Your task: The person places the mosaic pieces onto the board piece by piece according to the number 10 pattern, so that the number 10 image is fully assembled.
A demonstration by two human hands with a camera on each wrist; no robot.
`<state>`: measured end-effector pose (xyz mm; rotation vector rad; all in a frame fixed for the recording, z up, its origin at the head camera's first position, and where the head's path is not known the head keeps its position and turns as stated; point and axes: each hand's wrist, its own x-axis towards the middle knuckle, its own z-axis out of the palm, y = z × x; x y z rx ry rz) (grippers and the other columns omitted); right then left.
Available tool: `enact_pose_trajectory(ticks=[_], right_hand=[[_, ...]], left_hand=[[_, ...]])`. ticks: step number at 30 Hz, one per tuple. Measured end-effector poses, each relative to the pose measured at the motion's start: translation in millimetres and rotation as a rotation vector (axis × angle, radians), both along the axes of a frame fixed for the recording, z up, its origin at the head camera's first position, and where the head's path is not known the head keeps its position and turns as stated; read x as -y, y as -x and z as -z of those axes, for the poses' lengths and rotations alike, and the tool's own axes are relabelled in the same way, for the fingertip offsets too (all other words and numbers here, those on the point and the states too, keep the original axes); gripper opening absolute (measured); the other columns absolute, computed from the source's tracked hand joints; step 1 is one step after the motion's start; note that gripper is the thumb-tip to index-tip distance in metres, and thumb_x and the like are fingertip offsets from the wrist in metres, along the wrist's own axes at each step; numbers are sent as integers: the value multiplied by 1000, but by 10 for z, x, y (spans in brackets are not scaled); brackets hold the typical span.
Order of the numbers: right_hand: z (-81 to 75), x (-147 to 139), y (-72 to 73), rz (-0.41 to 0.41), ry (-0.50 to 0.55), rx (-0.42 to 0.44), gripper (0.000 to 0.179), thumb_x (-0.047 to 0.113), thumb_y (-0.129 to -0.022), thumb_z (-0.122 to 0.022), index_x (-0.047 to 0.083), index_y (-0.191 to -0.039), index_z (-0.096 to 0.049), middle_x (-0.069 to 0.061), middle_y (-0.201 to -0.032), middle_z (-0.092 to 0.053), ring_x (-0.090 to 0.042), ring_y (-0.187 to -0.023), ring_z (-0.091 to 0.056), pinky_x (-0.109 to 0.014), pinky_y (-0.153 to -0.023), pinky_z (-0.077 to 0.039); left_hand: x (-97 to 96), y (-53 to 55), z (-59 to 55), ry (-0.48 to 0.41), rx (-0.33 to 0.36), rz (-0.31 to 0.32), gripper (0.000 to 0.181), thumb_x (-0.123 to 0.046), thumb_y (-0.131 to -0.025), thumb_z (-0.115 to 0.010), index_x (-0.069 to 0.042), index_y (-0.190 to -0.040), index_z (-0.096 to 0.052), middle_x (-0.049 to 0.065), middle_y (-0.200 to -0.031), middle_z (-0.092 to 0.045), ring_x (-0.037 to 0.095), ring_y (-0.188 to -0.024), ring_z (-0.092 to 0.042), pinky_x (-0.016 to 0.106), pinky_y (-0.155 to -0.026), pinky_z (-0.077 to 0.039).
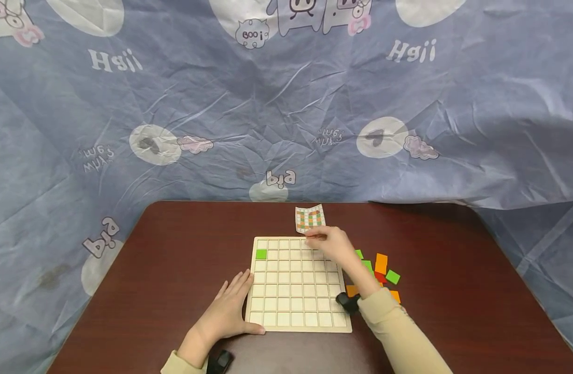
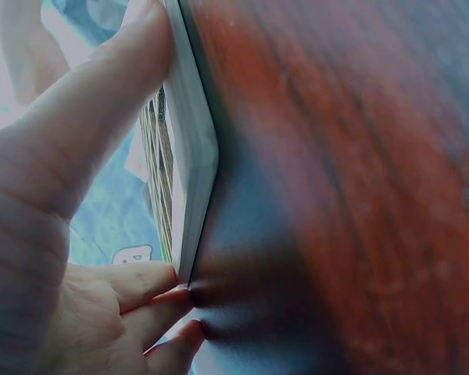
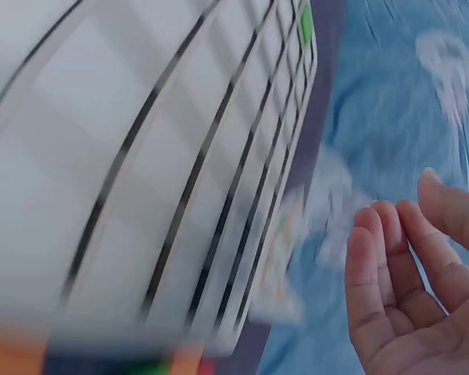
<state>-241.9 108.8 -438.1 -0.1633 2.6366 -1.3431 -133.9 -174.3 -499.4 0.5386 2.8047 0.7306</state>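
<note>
A pale wooden board (image 1: 297, 291) with a grid of square cells lies on the table. One green square tile (image 1: 261, 254) sits in its leftmost column, near the far edge. My left hand (image 1: 227, 310) rests at the board's near left corner, thumb against the front edge and straight fingers along the left side; the left wrist view shows the thumb (image 2: 113, 90) touching the rim. Over the board's far edge hovers my right hand (image 1: 333, 245). Its fingers (image 3: 367, 285) are loosely bent in the right wrist view, thumb apart, and nothing shows between them.
A small card (image 1: 310, 217) printed with a coloured grid lies beyond the board, partly behind the right hand. Right of the board are scattered orange tiles (image 1: 382, 263), green tiles (image 1: 393, 277) and a red piece (image 1: 380, 277), some hidden by the right forearm. A patterned cloth (image 1: 268, 104) hangs behind the table.
</note>
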Motion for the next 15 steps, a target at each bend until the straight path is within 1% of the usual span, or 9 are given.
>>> enact_pose_trajectory(ticks=[4, 8, 11, 13, 15], right_hand=[[49, -584, -81, 66, -18, -11, 35, 29, -95, -67, 9, -123, -69, -15, -118, -71, -29, -104, -67, -40, -84, -56], [143, -1091, -168, 136, -65, -27, 46, 37, -95, -64, 5, -128, -65, -20, -123, -68, -32, -105, -66, -40, -85, -55], [207, -1352, -216, 176, -123, -27, 48, 38, -95, -64, 3, -128, -64, -22, -124, -67, -34, -105, -65, -44, -87, -55], [248, -1465, -232, 181, -151, -16, 48, 36, -95, -66, 1, -127, -64, -24, -122, -66, -35, -103, -65, -47, -87, -55], [285, -1543, -235, 174, -173, 3, 48, 35, -93, -68, 0, -126, -64, -26, -121, -66, -35, -102, -64, -46, -86, -55]], left_hand=[[0, 0, -20, -12, -10, 2, 125, -60, -61, -86, 3, -153, -29, 21, -161, -24, 38, -149, -24, 64, -116, -21], [1, 4, -20, -14, -24, 5, 125, -60, -61, -86, 3, -153, -29, 20, -161, -25, 38, -149, -24, 64, -116, -21], [6, 3, -6, -16, -25, 11, 124, -60, -62, -86, 3, -153, -30, 20, -161, -25, 38, -149, -24, 64, -116, -21], [9, 2, 9, -14, -23, 13, 124, -60, -62, -85, 2, -153, -29, 20, -161, -25, 38, -149, -24, 64, -116, -21], [8, 3, 23, -14, -18, 12, 124, -61, -62, -85, 2, -153, -29, 20, -161, -25, 38, -149, -24, 64, -116, -21]])
